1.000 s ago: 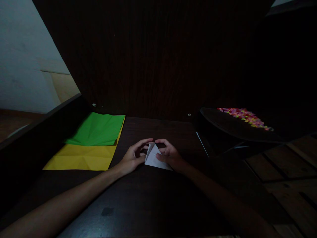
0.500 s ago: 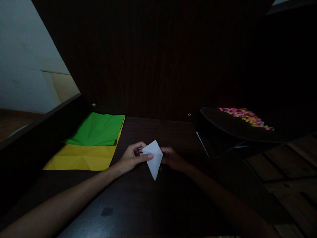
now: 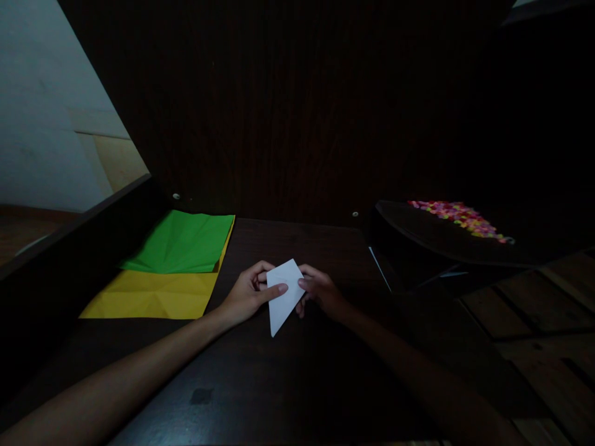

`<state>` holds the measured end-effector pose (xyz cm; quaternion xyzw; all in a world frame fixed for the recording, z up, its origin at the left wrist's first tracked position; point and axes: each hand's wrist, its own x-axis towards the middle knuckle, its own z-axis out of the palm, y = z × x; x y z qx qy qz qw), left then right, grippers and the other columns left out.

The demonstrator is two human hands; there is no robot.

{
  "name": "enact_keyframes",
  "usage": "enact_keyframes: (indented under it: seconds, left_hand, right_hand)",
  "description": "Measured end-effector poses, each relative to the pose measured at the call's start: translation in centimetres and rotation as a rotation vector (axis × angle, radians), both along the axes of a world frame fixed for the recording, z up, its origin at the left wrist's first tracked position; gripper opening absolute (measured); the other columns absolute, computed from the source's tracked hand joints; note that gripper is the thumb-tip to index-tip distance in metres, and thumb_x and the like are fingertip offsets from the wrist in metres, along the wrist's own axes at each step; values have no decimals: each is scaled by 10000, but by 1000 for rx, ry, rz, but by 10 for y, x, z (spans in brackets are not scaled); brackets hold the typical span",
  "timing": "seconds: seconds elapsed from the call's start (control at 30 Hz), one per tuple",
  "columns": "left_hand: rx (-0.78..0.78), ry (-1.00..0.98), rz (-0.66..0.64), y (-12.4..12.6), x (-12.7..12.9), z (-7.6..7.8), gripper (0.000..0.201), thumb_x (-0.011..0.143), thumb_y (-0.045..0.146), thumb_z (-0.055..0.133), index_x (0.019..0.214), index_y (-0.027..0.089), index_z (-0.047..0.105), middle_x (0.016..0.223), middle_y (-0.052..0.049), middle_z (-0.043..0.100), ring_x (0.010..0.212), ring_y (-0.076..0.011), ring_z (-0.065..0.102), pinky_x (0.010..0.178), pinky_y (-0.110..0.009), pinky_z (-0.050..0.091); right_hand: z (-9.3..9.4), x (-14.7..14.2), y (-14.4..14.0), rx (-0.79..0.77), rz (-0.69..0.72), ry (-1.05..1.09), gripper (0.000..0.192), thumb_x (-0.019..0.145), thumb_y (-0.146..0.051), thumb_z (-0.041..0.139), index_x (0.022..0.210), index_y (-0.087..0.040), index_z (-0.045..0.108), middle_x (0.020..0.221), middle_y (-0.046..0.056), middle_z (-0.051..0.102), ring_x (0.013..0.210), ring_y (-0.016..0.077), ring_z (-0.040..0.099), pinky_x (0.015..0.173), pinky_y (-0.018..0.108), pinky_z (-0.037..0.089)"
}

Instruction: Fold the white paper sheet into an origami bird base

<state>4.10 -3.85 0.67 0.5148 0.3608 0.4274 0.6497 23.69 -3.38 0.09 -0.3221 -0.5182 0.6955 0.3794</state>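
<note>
A white folded paper (image 3: pixel 283 305), kite-shaped with its long point toward me, is held above the dark tabletop between both hands. My left hand (image 3: pixel 247 291) grips its left side, thumb flat on top and fingers behind. On the right edge my right hand (image 3: pixel 324 294) pinches the paper, its thumb on the face and its index finger at the upper edge. The parts of the fingers under the paper are hidden.
A green paper sheet (image 3: pixel 183 241) overlaps a creased yellow sheet (image 3: pixel 149 297) on the left of the dark table (image 3: pixel 223 378). A dark panel (image 3: pixel 288 111) stands behind. To the right lies a dark item with a colourful beaded strip (image 3: pixel 460 218).
The paper has turned so that its long point swung leftward. My right thumb has come round onto its face at the right edge. My left hand has kept its grip.
</note>
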Motion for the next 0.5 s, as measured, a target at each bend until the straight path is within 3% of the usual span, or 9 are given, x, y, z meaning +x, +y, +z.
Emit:
enact_keyframes:
  seconds: [0.27, 0.5]
  left_hand:
    - [21, 48, -30, -1, 0, 1, 366, 704, 329, 798, 928, 161, 562, 768, 2, 696, 660, -143, 648, 615, -234, 476]
    - [40, 138, -23, 1, -2, 2, 302, 772, 376, 695, 943, 130, 656, 596, 38, 592, 542, -112, 544, 532, -205, 412]
  right_hand:
    - [1, -3, -3, 105, -68, -109, 326, 758, -376, 726, 962, -167, 582, 655, -21, 662, 418, 101, 580, 361, 201, 496]
    - [-3, 1, 0, 118, -118, -170, 381, 753, -373, 728, 1051, -151, 645, 651, -13, 661, 381, 85, 534, 325, 185, 444]
